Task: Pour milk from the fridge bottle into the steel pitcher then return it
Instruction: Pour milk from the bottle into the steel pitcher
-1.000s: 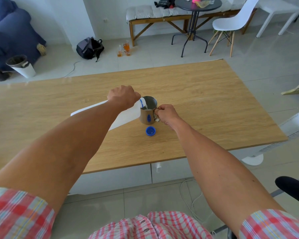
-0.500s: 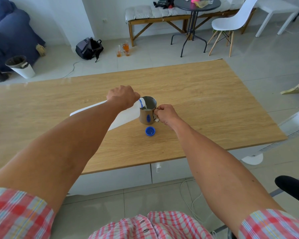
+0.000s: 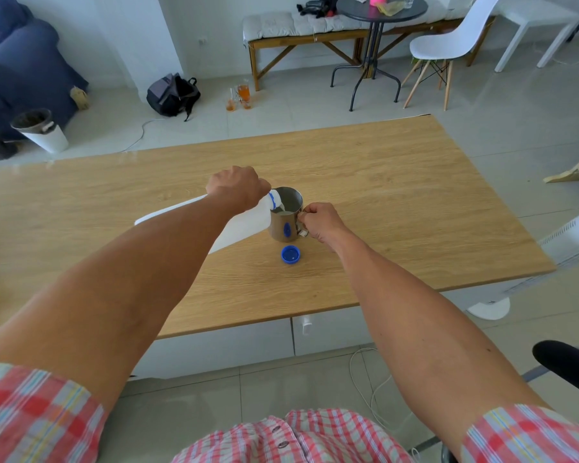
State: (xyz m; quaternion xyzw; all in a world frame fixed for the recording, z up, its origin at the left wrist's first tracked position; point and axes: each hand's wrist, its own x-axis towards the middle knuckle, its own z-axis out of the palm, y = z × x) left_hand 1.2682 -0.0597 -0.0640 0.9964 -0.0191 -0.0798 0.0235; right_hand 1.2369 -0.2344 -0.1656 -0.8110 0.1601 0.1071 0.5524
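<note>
The white milk bottle (image 3: 244, 225) is tipped nearly flat, its blue-ringed mouth over the rim of the steel pitcher (image 3: 283, 225). My left hand (image 3: 236, 187) grips the bottle near its neck. Milk runs from the mouth into the pitcher, and white milk shows inside. The pitcher stands upright on the wooden table (image 3: 398, 202). My right hand (image 3: 320, 220) is closed on the pitcher's handle at its right side. The bottle's blue cap (image 3: 291, 254) lies open side up on the table just in front of the pitcher. My left forearm hides much of the bottle's body.
Beyond the table are a backpack (image 3: 173, 95), glasses on the floor (image 3: 241, 95), a white bin (image 3: 42, 132), a round black table (image 3: 380, 8) and a white chair (image 3: 448, 45). A dark chair armrest (image 3: 565, 362) is at lower right.
The hands, bottle and pitcher have held their pose while milk pours; nothing else has visibly moved.
</note>
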